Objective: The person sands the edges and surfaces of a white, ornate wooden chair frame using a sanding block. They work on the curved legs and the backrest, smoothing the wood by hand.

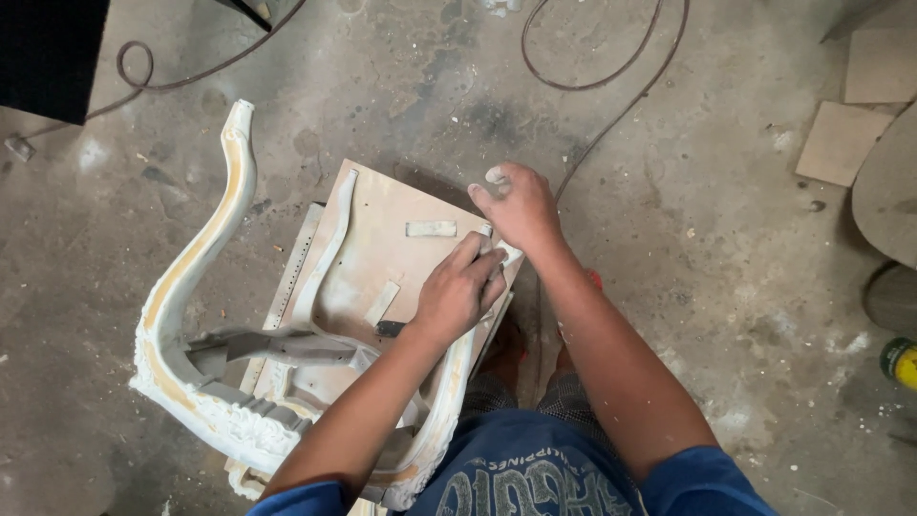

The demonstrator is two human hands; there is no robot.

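Nearest the camera, the carved white chair frame [224,411] lies upturned on a wooden board [382,205], its curved legs pointing away. The left hand [458,291] presses on one leg, fingers [470,253] curled together around a small scraper with a dark handle [390,328]. Just beyond, the right hand [521,205] grips that leg's tip, fingers closed around it. Farther off, a cable [611,76] loops across the dusty concrete floor [726,239].
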